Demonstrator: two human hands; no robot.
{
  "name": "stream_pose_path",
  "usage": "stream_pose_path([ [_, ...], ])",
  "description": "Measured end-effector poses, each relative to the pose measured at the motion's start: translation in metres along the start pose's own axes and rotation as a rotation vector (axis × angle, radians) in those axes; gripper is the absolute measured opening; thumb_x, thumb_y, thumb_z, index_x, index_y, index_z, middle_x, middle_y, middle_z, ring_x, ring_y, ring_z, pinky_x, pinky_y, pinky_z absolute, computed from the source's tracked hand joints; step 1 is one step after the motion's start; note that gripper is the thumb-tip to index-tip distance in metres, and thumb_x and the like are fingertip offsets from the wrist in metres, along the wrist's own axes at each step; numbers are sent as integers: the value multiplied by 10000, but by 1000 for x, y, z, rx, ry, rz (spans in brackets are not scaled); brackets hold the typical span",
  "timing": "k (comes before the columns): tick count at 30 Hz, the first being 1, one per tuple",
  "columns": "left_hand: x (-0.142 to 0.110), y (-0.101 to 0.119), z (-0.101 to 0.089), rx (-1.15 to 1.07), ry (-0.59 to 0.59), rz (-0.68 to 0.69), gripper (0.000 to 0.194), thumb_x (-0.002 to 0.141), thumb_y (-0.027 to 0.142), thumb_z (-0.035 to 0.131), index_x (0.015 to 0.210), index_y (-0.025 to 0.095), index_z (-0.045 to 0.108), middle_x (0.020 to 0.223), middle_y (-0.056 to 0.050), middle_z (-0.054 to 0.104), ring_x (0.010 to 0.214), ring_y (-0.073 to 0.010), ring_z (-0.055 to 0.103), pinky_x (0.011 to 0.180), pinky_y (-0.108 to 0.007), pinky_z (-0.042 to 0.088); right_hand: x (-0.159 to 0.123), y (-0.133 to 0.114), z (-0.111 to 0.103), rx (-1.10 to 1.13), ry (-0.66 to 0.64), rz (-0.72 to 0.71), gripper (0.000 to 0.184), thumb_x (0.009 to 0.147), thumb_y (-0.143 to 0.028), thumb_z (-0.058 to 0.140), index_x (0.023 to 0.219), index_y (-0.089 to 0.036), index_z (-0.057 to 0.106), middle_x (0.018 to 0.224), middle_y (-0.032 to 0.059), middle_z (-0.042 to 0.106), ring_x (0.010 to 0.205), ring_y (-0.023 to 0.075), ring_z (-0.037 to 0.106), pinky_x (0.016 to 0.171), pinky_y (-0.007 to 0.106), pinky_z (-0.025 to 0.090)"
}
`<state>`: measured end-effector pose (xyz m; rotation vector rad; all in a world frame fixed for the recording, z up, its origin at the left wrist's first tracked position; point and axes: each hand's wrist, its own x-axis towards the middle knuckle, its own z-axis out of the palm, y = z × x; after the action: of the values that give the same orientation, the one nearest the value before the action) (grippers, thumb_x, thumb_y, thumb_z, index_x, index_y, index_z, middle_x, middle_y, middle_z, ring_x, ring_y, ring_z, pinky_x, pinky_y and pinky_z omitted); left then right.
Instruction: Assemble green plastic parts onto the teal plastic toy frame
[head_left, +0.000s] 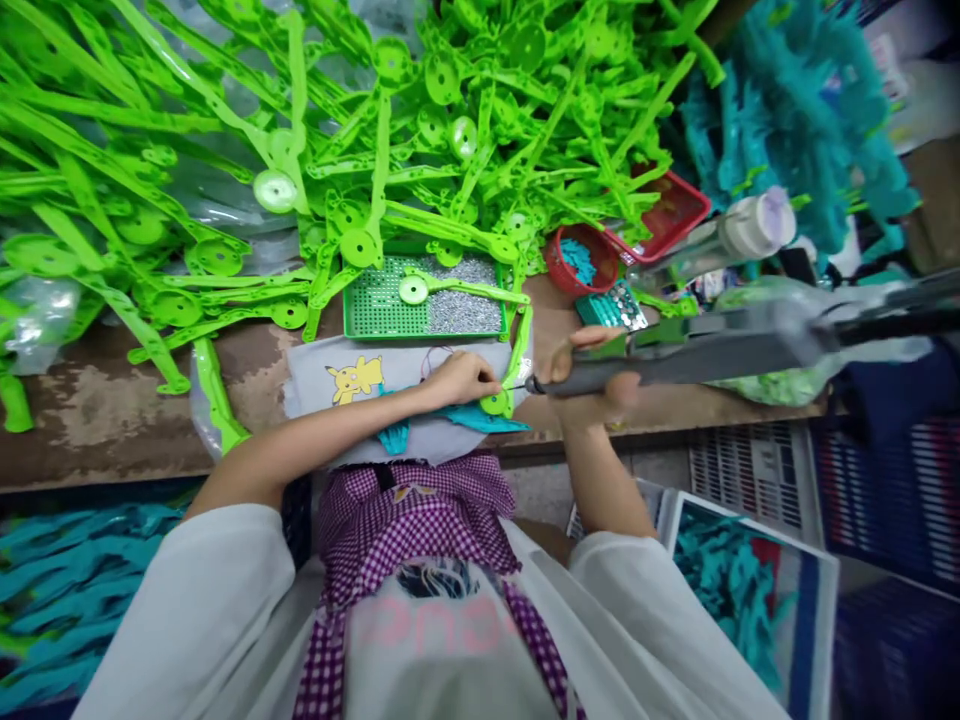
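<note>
anon: ok so whats ur right hand (589,405) doing rn
me: wrapped round a dark driver (660,362), fingers closed on the body, bit blurry tho. Its thin bit (517,386) points left at the green part (496,403)
anon: touching it??
me: cant tell tbh, tip's right by the round end, too small to see if they meet
anon: n the left hand (461,380)?
me: fingers curled in, tips just beside the bit. Pinching the part or some tiny thing? cant tell from this angle
anon: where's the part exactly
me: near edge of the bench (97,390), round end twd me, arm running up past the tray's R corner. Teal piece (476,418) is under my left hand, on a grey cloth (307,385) w/ a yellow character
anon: n the tray?
me: green tray (382,300), silvery bits (465,312) in the R half, one more green arm (413,290) lying across it. Red bowl (559,275) of small teal bits (577,258) to the R, huge heap of green arms (450,130) behind it all
</note>
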<state>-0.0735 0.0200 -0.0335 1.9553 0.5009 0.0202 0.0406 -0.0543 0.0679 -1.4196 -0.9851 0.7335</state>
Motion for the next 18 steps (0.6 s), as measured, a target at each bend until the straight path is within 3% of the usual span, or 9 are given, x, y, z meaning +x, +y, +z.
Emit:
stream_pose_path([
  [4, -2, 5, -2, -28, 20, 2, 133, 856, 253, 704, 859, 173, 811, 859, -59, 784, 785, -174, 680, 739, -294, 463, -33, 4, -14, 74, 142, -67, 712, 589, -947, 515, 833, -283, 592, 545, -37, 447, 470, 191, 559, 433, 346, 492],
  [10, -3, 11, -5, -28, 17, -2, 116, 846, 246, 723, 828, 162, 801, 867, -63, 785, 760, -159, 673, 737, -294, 462, -39, 14, -20, 102, 201, -70, 681, 561, -935, 560, 754, -283, 575, 456, -72, 310, 404, 179, 492, 419, 332, 474],
  [13, -2, 11, -5, -26, 24, -19, 112, 841, 253, 732, 827, 164, 799, 859, -56, 786, 759, -159, 671, 734, -292, 460, -43, 31, -25, 131, 196, -56, 690, 564, -928, 573, 797, -280, 609, 474, -62, 351, 413, 178, 479, 424, 343, 476],
  [18, -2, 10, -5, -24, 26, -27, 98, 837, 238, 736, 834, 165, 801, 832, -46, 783, 740, -153, 665, 721, -285, 456, -53, 60, -26, 175, 149, -36, 701, 611, -911, 560, 902, -279, 638, 553, -20, 492, 520, 215, 575, 461, 356, 490],
])
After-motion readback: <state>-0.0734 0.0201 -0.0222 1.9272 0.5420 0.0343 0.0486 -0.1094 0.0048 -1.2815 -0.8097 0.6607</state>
